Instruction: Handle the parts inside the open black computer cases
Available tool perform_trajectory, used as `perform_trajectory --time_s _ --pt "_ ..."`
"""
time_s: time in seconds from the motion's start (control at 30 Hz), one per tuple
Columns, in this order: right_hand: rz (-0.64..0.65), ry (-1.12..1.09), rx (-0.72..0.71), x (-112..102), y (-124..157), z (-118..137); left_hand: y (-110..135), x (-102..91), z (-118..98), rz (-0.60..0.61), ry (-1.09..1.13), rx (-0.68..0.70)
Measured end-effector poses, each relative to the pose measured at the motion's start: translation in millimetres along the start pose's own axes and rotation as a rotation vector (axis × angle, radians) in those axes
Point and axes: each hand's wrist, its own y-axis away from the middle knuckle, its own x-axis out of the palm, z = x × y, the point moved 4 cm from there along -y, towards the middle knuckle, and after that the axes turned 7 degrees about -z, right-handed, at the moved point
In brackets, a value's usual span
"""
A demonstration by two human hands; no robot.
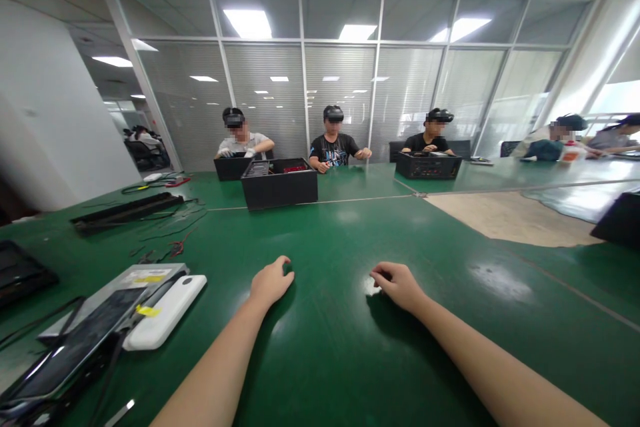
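My left hand (271, 282) hovers low over the green table (325, 347), thumb and forefinger apart, with nothing between them. Facing it from the right, my right hand (400, 285) has loosely curled fingers and a small gap between forefinger and thumb; no object shows in it. Bare tabletop lies between the two hands. Left of my left hand is a white power bank-like block (167, 313) with a yellow tab. It lies against a silver metal box (113, 300) and a dark glossy phone-like slab (83, 340).
Loose wires (177, 247) and a long black strip-shaped part (127, 210) lie at the left. Across the table, several people sit behind an open black case (280, 190) and another black case (429, 165). A beige sheet (510, 217) covers part of the right side.
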Motion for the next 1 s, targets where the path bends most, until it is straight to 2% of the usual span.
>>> perform_trajectory --time_s 0.2,0.4,0.6,0.77,0.9,1.0 --pt "0.024 -0.018 0.025 3 0 -2 2 -1.8 -3 0.021 -0.012 -0.002" --pt "0.032 -0.005 0.021 1 0 -4 -6 1.7 -3 0.022 -0.068 -0.020" --pt "0.049 0.066 -0.012 0 0 4 -7 3.2 -2 0.004 -0.106 -0.024" --pt "0.039 0.221 -0.017 0 2 21 -5 3.0 -4 0.013 -0.107 0.010" --pt "-0.062 0.407 0.049 1 5 46 -7 1.4 -5 0.028 -0.106 0.006" --pt "-0.163 0.541 0.041 -9 -2 72 -10 -0.1 -6 0.043 -0.102 0.002"
